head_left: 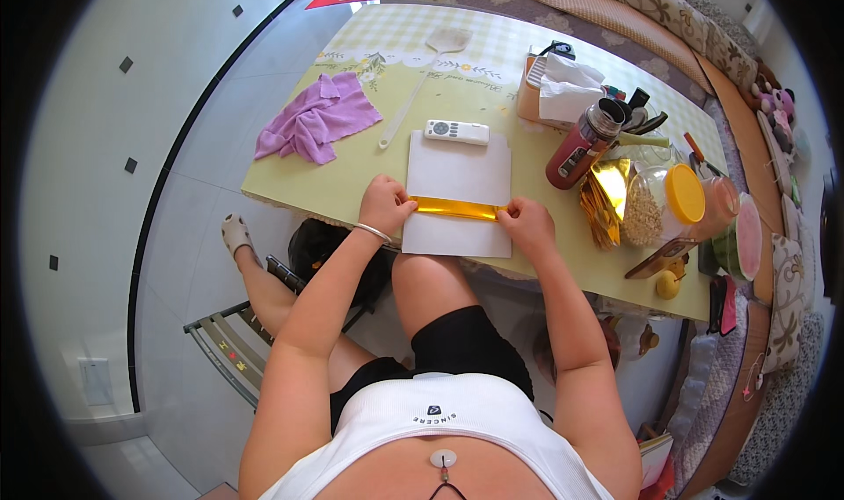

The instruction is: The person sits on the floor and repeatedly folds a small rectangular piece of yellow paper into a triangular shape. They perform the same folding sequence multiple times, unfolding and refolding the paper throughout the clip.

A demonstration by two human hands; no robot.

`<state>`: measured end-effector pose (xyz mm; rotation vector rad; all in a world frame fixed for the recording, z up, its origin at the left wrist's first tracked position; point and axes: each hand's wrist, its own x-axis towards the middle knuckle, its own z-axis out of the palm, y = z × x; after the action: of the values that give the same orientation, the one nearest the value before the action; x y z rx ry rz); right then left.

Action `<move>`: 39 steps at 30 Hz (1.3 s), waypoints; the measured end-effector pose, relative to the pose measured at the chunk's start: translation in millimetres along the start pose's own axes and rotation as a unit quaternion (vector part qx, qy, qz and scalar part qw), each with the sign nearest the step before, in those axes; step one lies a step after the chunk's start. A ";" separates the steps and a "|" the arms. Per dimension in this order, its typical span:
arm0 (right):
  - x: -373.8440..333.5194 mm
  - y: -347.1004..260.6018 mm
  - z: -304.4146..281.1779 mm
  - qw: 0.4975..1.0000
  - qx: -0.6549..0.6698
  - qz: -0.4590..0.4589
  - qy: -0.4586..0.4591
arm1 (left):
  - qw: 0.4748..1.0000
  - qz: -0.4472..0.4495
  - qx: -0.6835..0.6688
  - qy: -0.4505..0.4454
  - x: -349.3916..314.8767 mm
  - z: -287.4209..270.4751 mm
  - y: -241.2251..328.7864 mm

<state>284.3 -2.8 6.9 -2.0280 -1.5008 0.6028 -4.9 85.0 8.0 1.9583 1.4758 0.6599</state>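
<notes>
Arms (327,280) forward, left hand (384,206) and right hand (529,227) in pinch grips at opposite ends of a gold strip (455,207).

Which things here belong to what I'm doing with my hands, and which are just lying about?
In the job:
- gold strip, held between left hand and right hand
- white sheet under it
- gold foil pieces, probably, being similar material

Lying about, apparently:
- remote control on the sheet's far end
- purple cloth
- long-handled spatula
- flask
- yellow-lidded jar
</notes>
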 end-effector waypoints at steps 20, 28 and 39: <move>-34.7 7.2 25.1 0.926 -0.175 -0.332 0.034 | 0.834 0.346 0.414 -0.115 -15.1 -27.3 -5.7; -16.3 -15.6 2.8 0.855 -0.343 -0.387 0.036 | 0.902 0.300 0.299 -0.088 -13.7 -29.0 15.8; 17.3 -37.7 -29.2 0.962 -0.129 -0.229 -0.069 | 0.890 0.305 0.337 0.024 5.8 53.9 84.3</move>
<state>280.7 18.0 53.0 -1.7454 -2.1404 0.3779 90.5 64.3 30.5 3.0302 1.1879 0.4700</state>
